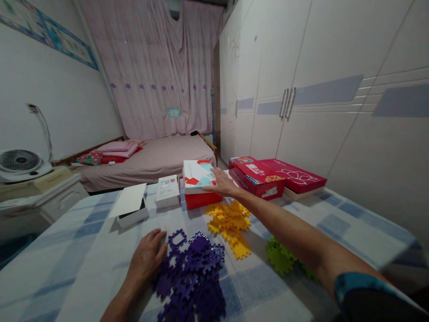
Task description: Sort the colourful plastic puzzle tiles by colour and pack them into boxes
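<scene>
The red-and-white box (pixel 201 199) is set behind yellow pieces (pixel 231 221). Its right side is touched by the right hand (pixel 223 182), thumb spread from fingers; any grip cannot be told. The left hand (pixel 146 254), fingers slightly bent, is laid beside purple pieces (pixel 194 273).

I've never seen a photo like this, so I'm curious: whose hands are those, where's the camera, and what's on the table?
These are one person's bare hands, not a robot's. The camera sits on the person's head, looking forward and down. On the blue-and-white tablecloth lie purple notched plastic pieces, yellow ones and green ones. Farther back are two white boxes and two red boxes. The left hand rests beside the purple pieces, holding nothing I can see. The right hand touches a red-and-white box; I can't tell whether it's holding on.
</scene>
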A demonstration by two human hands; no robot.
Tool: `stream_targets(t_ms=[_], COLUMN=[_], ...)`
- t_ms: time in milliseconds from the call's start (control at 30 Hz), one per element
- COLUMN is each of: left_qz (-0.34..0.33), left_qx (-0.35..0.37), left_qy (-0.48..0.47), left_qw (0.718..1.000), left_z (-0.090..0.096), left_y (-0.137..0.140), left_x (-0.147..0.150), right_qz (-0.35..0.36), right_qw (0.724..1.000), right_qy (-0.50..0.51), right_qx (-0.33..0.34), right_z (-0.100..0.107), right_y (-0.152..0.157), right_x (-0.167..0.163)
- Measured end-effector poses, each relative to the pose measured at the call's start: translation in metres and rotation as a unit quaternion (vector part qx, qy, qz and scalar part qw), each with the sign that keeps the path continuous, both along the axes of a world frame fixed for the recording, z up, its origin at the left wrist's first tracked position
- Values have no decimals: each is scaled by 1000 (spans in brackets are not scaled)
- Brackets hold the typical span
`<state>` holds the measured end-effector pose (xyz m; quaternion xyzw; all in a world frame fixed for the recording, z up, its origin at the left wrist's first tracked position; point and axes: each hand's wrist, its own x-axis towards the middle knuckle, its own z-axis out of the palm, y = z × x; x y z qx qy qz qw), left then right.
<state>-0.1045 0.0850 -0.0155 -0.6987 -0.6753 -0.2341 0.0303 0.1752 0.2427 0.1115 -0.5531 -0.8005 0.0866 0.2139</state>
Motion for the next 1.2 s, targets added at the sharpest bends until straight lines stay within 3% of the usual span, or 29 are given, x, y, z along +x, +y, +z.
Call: stream_targets(t_ms=[133, 233, 533, 700, 967, 1100, 1200], left_qz=[-4, 3, 9, 3, 3, 9, 10], left_qx=[-8, -3, -13, 0, -9, -8, -7], left_qy=[-1, -2, -5, -17, -4, -3, -1], left_qw=[1000, 1000, 1000, 1000, 1000, 1000, 1000], left_z=[0, 0, 4, 0, 2, 3, 4], left_y=[-1, -1, -3, -2, -2, -3, -1], left_x=[1, 2, 7, 6, 6, 6, 6], right_qz=[-21, 3, 65, 63, -86, -114, -133], right_qw=[999, 996, 966, 959, 979, 951, 906], right_qy=[-24, -82, -213, -222, 9, 192, 344], right_qx=[-6, 22, 129, 164, 183, 211, 209], right_z=[-7, -15, -13, -7, 21, 35, 41], right_y=[-11, -13, -21, -21, -14, -16, -15], right_x=[-36, -47, -40, -31, 9, 46, 85])
